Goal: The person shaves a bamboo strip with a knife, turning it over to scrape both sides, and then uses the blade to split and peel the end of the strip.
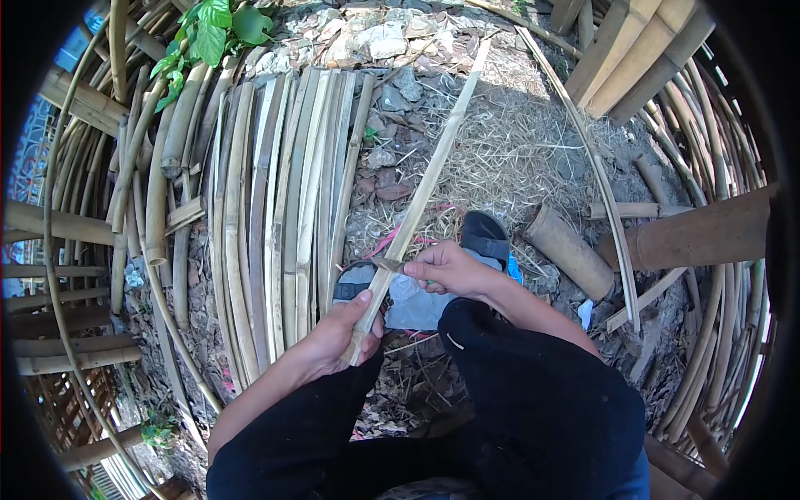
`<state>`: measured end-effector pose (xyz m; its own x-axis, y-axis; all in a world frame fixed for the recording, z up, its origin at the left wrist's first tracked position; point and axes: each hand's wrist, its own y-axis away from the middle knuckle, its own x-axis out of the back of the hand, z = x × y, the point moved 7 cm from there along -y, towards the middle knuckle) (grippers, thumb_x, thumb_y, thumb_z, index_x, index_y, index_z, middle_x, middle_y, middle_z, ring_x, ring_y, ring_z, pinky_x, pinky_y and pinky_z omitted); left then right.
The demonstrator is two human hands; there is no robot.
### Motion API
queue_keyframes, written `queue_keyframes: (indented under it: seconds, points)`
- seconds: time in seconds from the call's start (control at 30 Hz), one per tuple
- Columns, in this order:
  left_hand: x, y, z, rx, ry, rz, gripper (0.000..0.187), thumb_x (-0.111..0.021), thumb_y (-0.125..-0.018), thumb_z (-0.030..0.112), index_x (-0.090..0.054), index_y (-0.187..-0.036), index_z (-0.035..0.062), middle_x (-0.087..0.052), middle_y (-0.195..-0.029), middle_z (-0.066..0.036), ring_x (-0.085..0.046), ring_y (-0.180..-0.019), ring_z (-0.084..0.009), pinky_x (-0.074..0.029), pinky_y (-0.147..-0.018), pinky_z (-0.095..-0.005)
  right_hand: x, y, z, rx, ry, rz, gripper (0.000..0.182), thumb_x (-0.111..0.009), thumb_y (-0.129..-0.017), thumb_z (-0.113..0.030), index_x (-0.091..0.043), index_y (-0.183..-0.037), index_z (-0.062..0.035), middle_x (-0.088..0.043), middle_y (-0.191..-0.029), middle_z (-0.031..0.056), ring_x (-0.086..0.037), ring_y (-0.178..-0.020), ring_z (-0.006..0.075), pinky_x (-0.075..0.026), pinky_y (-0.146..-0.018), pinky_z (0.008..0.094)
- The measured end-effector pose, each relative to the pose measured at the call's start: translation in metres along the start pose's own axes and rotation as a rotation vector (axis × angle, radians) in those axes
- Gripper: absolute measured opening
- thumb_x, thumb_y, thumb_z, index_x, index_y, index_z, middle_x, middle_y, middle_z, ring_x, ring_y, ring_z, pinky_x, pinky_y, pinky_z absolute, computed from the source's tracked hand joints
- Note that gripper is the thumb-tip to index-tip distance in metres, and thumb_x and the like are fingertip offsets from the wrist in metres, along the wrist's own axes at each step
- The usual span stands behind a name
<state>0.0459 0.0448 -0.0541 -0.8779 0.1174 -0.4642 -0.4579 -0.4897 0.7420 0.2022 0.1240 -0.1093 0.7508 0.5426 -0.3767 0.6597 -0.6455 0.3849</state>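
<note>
A long, pale bamboo strip slants from my lap up toward the far stones. My left hand is wrapped round its near end, just above my left knee. In my right hand is a small knife, whose dark blade lies across the strip a little beyond my left hand. The knife's handle is mostly hidden inside my fist. Beneath the strip, between my feet, sits a grey stone block. Fine pale shavings cover the ground ahead.
Many split bamboo strips lie side by side at my left. A cut bamboo tube and a thin strip lie at right. Bamboo poles and railings enclose both sides. My sandal rests by the block.
</note>
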Motion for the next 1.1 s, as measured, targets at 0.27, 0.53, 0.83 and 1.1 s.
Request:
queue_keyframes:
  seconds: [0.27, 0.53, 0.83, 1.1]
  points:
    - [-0.002, 0.003, 0.000, 0.031, 0.015, 0.002, 0.058, -0.033, -0.104, 0.048, -0.053, -0.073, 0.0045, -0.045, -0.050, -0.003, -0.045, -0.039, -0.0135, -0.036, -0.037, -0.0244, 0.045, 0.012, -0.012, -0.174, -0.032, 0.225, 0.039, -0.059, -0.098, -0.039, -0.056, -0.078, -0.0052, -0.044, -0.058, -0.0054, -0.031, -0.047, 0.0021, -0.025, -0.044, 0.0201]
    - [0.004, -0.006, -0.001, -0.014, 0.129, -0.019, 0.043, -0.039, -0.105, 0.042, -0.056, -0.092, 0.0055, -0.052, -0.055, -0.003, -0.049, -0.038, -0.0120, -0.038, -0.034, -0.0231, -0.059, 0.015, -0.010, -0.035, 0.090, -0.298, 0.042, -0.064, -0.094, -0.040, -0.065, -0.076, -0.0023, -0.057, -0.062, -0.0011, -0.045, -0.051, 0.0044, -0.034, -0.046, 0.0214]
    - [0.001, -0.003, 0.004, -0.065, 0.156, -0.054, 0.036, -0.043, -0.105, 0.037, -0.054, -0.090, 0.0055, -0.050, -0.054, -0.003, -0.048, -0.038, -0.0122, -0.038, -0.034, -0.0227, -0.042, 0.013, -0.013, -0.046, 0.159, -0.148, 0.037, -0.066, -0.094, -0.033, -0.065, -0.077, 0.0002, -0.056, -0.065, -0.0011, -0.045, -0.055, 0.0044, -0.036, -0.050, 0.0226]
    - [0.000, -0.005, 0.005, -0.065, 0.191, -0.010, 0.037, -0.039, -0.105, 0.039, -0.047, -0.086, 0.0083, -0.045, -0.052, -0.001, -0.042, -0.036, -0.0109, -0.033, -0.030, -0.0229, -0.025, 0.012, -0.016, -0.010, 0.210, -0.068, 0.036, -0.067, -0.094, -0.031, -0.065, -0.075, -0.0005, -0.056, -0.064, -0.0007, -0.044, -0.053, 0.0035, -0.032, -0.047, 0.0223]
